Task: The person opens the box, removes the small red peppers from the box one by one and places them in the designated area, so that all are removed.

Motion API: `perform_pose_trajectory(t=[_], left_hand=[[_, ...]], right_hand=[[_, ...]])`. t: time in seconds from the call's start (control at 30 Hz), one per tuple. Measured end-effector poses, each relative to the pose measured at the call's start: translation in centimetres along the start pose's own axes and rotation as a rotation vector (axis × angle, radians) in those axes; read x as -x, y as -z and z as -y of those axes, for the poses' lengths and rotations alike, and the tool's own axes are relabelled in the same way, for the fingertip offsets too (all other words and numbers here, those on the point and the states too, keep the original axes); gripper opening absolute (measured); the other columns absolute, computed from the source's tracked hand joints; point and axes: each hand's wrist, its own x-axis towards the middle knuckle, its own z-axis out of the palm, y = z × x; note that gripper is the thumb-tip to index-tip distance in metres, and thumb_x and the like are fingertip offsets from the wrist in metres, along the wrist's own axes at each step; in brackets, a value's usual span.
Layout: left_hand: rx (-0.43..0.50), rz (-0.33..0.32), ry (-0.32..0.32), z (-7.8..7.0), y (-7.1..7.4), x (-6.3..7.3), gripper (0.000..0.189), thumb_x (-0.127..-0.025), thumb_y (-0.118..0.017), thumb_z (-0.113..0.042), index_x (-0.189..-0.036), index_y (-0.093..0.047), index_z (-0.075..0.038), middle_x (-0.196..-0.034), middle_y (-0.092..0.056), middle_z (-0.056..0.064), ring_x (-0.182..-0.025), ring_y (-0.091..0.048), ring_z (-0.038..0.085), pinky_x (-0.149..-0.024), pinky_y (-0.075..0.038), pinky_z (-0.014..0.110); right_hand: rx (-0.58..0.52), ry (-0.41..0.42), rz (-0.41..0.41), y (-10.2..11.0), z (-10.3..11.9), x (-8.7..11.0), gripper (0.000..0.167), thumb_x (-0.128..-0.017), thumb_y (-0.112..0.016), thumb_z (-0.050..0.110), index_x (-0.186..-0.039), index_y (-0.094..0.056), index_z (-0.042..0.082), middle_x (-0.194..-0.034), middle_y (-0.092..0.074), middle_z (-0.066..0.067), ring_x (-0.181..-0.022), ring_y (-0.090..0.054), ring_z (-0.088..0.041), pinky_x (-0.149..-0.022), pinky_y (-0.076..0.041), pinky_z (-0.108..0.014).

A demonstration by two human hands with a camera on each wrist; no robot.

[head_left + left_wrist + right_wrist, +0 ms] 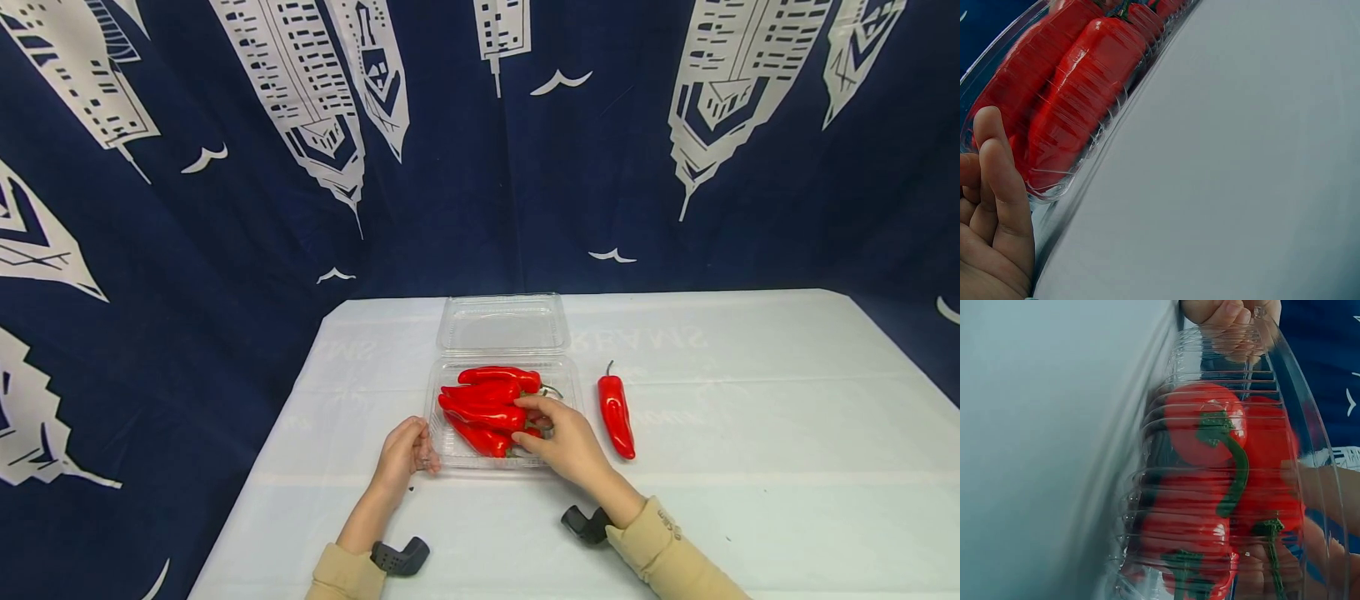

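– Grip, left side?

– Your left hand [407,457] is at the near left corner of the clear container [480,463]. Fingers bent inward, little gap; they appear to pinch the plastic wall.

– Container: how will it handle?

– Judged light and thin-walled; likely to flex if you squeeze, or skid if you push. Hold it low at a corner or along the rim. Count: one, plus one lid [502,327], lying open beyond it.

– Contents?

– The red peppers [480,392] are heaped in the container, stem ends mostly toward your right. Four count clearly; a scrap of red under your right hand [564,435] may be a fifth, cannot tell. Judged light and firm; glossy skin, so probably slippery. Stems look the fragile part. Take each round its thick shoulder, just below the stem.

– And that right hand?

– Reaches over the container's right side. Your thumb and forefinger stand about a pepper's thickness apart, seemingly pinching one near its stem end. Remaining fingers partly hidden; cannot tell what they touch.

– Farther right?

– One loose pepper [617,417] on the white table [750,433], near the container, apart from it, stem pointing away from you. Same handling expected; it could roll if you nudge it. Pepper tally: at least five.
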Motion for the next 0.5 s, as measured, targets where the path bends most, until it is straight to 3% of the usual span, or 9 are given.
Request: perform_pose_trajectory(t=[0.5], left_hand=[[-0.002, -0.002, -0.002, 0.01, 0.05, 0.01, 0.023, -0.098, -0.033, -0.013, -0.078, -0.04, -0.005, -0.057, -0.037, 0.003, -0.048, -0.052, 0.014, -0.05, -0.051, 0.026]], right_hand=[[-0.042, -0.003, -0.02, 0.08, -0.01, -0.06, 0.038, -0.074, -0.078, 0.008, -0.109, -0.065, 0.009, -0.101, -0.065, -0.001, -0.081, -0.062, -0.015, -0.071, -0.054, -0.029]])
